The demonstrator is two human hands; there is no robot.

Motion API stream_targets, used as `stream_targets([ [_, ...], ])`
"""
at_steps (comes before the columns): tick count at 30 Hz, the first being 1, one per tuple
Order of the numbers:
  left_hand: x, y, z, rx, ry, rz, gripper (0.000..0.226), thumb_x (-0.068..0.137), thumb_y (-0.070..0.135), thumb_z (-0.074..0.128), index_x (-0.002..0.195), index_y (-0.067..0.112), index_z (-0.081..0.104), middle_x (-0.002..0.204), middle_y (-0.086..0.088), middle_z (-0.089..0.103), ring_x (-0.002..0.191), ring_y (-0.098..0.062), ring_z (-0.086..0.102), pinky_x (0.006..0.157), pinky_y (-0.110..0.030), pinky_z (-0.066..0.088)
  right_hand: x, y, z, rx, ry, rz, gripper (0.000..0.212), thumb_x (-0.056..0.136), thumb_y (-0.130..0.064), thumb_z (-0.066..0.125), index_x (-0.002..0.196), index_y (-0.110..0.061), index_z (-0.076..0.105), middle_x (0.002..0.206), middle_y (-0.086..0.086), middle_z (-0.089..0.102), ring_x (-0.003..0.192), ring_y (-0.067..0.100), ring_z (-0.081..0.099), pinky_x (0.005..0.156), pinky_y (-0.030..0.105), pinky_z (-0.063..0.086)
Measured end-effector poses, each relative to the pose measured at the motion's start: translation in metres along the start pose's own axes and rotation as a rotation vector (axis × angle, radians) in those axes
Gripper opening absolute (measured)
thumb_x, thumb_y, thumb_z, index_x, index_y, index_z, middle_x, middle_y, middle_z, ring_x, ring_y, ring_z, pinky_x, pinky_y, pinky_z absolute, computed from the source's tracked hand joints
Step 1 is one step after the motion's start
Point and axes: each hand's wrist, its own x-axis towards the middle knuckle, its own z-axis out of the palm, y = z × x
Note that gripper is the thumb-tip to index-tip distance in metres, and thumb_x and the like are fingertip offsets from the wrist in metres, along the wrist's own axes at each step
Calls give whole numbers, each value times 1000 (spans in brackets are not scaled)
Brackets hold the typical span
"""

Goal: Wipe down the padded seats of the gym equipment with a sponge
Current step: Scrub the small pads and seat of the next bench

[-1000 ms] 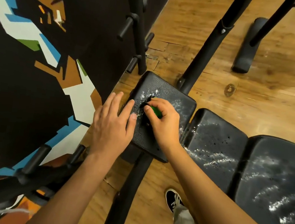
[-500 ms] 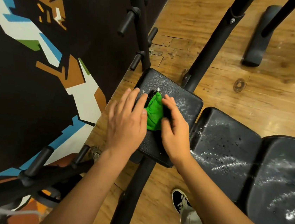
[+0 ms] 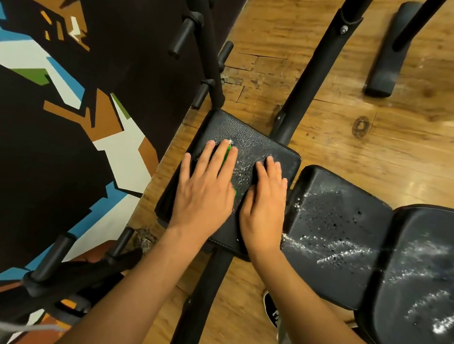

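A small black padded seat (image 3: 254, 144) sits at the middle of the view, speckled with white foam. My left hand (image 3: 204, 189) lies flat on it with straight fingers, pressing down on a green sponge (image 3: 226, 154); only a thin green strip shows between the fingers and at the hand's right edge. My right hand (image 3: 264, 204) rests flat on the same pad just to the right, fingers straight, holding nothing. Two larger black bench pads, the nearer pad (image 3: 335, 229) and the far right pad (image 3: 434, 280), carry streaks of white foam.
Black steel frame tubes (image 3: 305, 93) cross the wooden floor (image 3: 392, 151) behind and below the small pad. A weight rack with black pegs (image 3: 185, 34) stands against the painted wall (image 3: 57, 113) on the left. My shoe (image 3: 271, 308) shows beneath the bench.
The green sponge passed from under my right hand to under my left hand, which now covers it. My right hand let go and lies flat beside it on the pad.
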Motion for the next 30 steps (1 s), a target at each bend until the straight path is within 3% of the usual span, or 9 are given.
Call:
stream_targets([
  [8,25,-31,-13,-62,-23,8,64,96,22,34,159,20,26,167,-2,22,155,-26,16,121,-54,26,1,-7,6,-181,12,20,53,104,-21,31,156,-11,35,168,6,23,158,20,9,128,40,6],
  [18,80,-44,-19,-254,8,-32,61,97,20,32,157,23,32,167,1,23,156,-20,11,125,-52,14,1,-8,7,-230,26,21,55,105,-28,27,157,-10,36,168,5,24,157,19,10,128,42,9],
  [24,87,-57,-17,-371,-50,69,56,104,28,38,159,24,27,168,5,16,156,-13,2,125,-45,6,1,-7,8,-238,38,18,56,103,-27,28,156,-11,38,167,5,26,157,19,12,128,43,9],
  [30,78,-62,-11,-373,-25,100,53,109,28,30,160,19,21,169,6,10,155,-10,-4,125,-50,20,2,-6,9,-212,52,14,57,102,-27,29,155,-10,40,166,6,28,157,20,14,128,47,13],
])
